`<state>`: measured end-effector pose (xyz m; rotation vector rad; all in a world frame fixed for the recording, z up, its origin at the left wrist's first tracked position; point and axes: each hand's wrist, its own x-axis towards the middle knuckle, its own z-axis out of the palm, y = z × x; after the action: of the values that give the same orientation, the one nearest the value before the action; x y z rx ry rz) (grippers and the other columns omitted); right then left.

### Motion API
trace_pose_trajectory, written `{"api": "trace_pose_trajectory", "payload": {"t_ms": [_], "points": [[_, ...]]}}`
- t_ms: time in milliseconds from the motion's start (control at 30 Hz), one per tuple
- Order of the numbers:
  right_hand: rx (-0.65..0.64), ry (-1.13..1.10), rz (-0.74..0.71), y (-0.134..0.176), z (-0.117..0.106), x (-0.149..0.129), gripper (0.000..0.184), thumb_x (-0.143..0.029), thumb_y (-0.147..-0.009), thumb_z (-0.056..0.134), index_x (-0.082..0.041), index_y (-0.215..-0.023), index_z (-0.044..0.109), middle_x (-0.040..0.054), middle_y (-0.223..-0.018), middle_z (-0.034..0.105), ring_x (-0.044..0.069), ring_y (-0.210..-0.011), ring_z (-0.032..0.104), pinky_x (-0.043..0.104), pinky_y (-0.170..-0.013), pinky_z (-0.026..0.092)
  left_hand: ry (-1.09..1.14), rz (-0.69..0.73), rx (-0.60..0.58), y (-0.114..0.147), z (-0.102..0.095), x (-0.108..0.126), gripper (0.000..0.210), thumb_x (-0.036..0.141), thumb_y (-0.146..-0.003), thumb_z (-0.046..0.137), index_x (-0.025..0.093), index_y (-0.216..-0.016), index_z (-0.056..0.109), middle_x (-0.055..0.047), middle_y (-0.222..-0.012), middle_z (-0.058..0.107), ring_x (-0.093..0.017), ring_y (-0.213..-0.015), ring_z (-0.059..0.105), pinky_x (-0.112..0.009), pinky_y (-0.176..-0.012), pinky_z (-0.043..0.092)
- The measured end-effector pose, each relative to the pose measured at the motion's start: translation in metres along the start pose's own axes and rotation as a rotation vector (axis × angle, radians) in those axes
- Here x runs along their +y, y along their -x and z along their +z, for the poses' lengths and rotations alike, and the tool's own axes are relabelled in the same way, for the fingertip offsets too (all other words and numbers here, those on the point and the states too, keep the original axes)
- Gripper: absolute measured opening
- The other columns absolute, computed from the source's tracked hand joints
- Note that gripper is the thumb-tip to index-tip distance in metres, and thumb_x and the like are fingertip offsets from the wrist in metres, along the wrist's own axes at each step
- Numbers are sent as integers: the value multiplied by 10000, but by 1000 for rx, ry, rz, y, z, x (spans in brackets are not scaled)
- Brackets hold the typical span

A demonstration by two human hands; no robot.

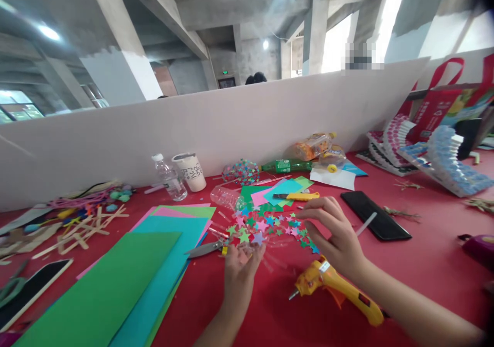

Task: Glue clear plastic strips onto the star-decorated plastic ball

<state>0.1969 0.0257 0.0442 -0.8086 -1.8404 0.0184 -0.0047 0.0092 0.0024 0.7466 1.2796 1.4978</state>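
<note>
My left hand [241,270] is low in the middle, its fingers curled around what looks like a clear plastic piece [246,252], partly hidden. A purple paper star [258,238] shows just above its fingertips. My right hand [334,236] hovers to the right with fingers bent but apart, and nothing shows in it. Beneath and left of its fingertips lie several small coloured paper stars [293,227]. A yellow glue gun [332,285] rests below the right hand, nozzle pointing left. Scissors [206,249] lie beside the left hand, their handles partly hidden.
Coloured sheets [116,275] cover the left of the red table [266,316]. A yellow box cutter [297,196] lies on paper scraps. Behind stand a small bottle [170,179] and a white cup [190,172], before a white partition [154,125]. A black pouch [376,215] lies right.
</note>
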Motion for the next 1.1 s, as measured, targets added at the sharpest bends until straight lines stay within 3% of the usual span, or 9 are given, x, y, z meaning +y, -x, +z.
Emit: {"api": "trace_pose_trajectory", "payload": {"t_ms": [200,367,533,800,1100], "points": [[-31,-30,-79,21,5,-11,264,-37,-824,546,-186,-1039,581,57,-928,550,197,-879,498,402,-815,427,-4,0,-104,2,2,-1,458,339,-565,827,177,-913,577,-74,-926,709,-225,-893,668,-341,-830,511],[-8,-35,-80,24,3,-16,222,-29,-812,589,-155,-993,566,51,-903,562,181,-864,510,428,-918,405,-89,14,-147,4,1,-1,442,364,-589,807,182,-906,559,-51,-854,703,-228,-856,676,-336,-798,520],[-11,14,-132,24,0,-19,174,-20,-813,584,-157,-919,590,41,-864,550,173,-811,519,459,-939,386,-139,7,-157,5,-2,-4,449,393,-630,786,178,-937,537,-51,-875,694,-211,-859,672,-321,-799,519],[-87,100,-203,27,1,-18,299,-75,-830,596,-153,-1118,600,64,-931,585,190,-847,529,479,-959,360,-236,21,-158,2,-2,-6,398,408,-659,762,182,-892,531,-34,-830,706,-193,-828,679,-301,-782,522],[-152,156,-201,26,3,-19,269,-112,-847,603,-190,-1104,608,32,-891,608,179,-852,510,456,-971,350,-163,-31,-126,10,2,1,422,385,-595,789,191,-889,557,-59,-882,736,-247,-905,692,-331,-806,520]]}}
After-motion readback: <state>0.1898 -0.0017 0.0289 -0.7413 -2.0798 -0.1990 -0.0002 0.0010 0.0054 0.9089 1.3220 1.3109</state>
